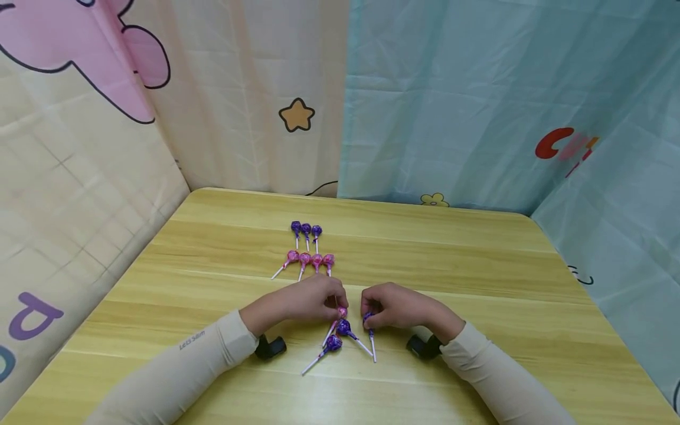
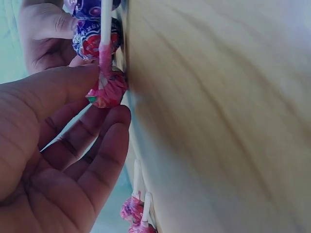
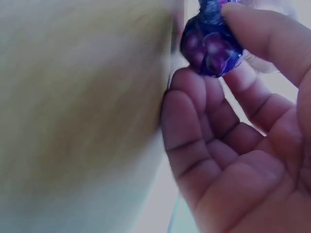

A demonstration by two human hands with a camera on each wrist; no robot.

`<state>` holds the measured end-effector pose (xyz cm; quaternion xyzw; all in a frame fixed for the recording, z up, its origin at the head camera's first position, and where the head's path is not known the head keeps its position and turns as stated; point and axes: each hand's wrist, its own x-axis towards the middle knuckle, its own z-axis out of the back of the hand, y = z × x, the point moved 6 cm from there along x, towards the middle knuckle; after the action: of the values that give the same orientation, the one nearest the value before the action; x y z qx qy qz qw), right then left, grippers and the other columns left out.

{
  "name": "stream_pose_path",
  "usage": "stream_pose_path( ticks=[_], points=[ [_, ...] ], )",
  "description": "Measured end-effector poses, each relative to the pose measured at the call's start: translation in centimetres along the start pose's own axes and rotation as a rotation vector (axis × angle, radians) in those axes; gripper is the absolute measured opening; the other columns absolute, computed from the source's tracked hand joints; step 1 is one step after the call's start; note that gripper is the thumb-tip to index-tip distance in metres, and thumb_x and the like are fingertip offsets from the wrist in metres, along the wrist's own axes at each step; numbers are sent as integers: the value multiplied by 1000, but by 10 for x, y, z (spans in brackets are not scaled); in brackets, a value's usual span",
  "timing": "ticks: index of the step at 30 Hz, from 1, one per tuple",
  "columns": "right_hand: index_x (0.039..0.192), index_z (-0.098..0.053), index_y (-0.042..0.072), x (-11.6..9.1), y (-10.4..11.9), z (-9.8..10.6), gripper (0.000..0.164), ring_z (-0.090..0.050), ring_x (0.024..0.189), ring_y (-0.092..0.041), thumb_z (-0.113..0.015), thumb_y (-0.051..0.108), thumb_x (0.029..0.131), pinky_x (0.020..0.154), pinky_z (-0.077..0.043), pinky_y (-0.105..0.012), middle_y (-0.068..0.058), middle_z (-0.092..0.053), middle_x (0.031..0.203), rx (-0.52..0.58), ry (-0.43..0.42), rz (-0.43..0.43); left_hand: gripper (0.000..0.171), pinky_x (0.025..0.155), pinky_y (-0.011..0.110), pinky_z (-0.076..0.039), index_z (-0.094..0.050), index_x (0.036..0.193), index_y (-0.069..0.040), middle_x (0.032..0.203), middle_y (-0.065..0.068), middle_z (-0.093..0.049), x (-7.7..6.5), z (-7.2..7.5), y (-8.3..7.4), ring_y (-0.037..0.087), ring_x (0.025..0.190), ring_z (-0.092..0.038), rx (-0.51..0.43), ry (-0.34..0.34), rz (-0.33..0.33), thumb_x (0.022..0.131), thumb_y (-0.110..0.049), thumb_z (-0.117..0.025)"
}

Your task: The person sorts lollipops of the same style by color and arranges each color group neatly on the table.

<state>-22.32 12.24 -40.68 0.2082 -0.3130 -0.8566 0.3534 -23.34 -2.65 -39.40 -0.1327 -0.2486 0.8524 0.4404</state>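
Observation:
My left hand [image 1: 317, 298] pinches a pink-wrapped lollipop [image 2: 108, 91] by its head, between thumb and fingers. Its white stick slants toward the near edge in the head view. To the right, my right hand [image 1: 398, 304] holds a purple-wrapped lollipop [image 3: 212, 46] at the head with thumb and fingertips, stick toward me. Between and just below the hands, a purple lollipop [image 1: 344, 327] lies on the table, its stick slanting down to the right. Another purple lollipop [image 1: 333, 343] lies nearer to me, its stick pointing down-left.
Farther back on the wooden table [image 1: 451, 254], three purple lollipops [image 1: 296, 227] lie side by side. In front of them is a row of several pink lollipops [image 1: 293, 256], partly behind my left hand. Printed curtains [image 1: 451, 106] stand around the table's back and sides.

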Motion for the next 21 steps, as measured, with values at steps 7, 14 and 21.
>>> stream_pose_path(
  ticks=[7, 14, 21],
  points=[
    [89, -65, 18, 5, -3, 4, 8, -54, 74, -9, -71, 13, 92, 65, -47, -27, 8, -62, 81, 12, -36, 4, 6, 72, 21, -50, -71, 89, -14, 85, -11, -61, -4, -7, 2, 3, 77, -56, -20, -13, 9, 88, -9, -74],
    [92, -65, 17, 19, -2, 28, 6, -54, 76, -12, -71, 15, 92, 67, -47, -29, 7, -62, 83, -29, -105, 2, 6, 72, 22, -49, -71, 89, -15, 85, -11, -60, -4, -6, -1, 5, 78, -56, -1, -22, 10, 88, -10, -74],
    [96, -65, 13, 50, -7, 64, 7, -57, 78, -14, -71, 16, 93, 71, -48, -32, 3, -65, 87, -39, -212, -33, 6, 71, 22, -47, -72, 91, -16, 84, -11, -58, -2, -3, -2, 10, 78, -55, 30, -18, 12, 89, -11, -73]
  ],
)
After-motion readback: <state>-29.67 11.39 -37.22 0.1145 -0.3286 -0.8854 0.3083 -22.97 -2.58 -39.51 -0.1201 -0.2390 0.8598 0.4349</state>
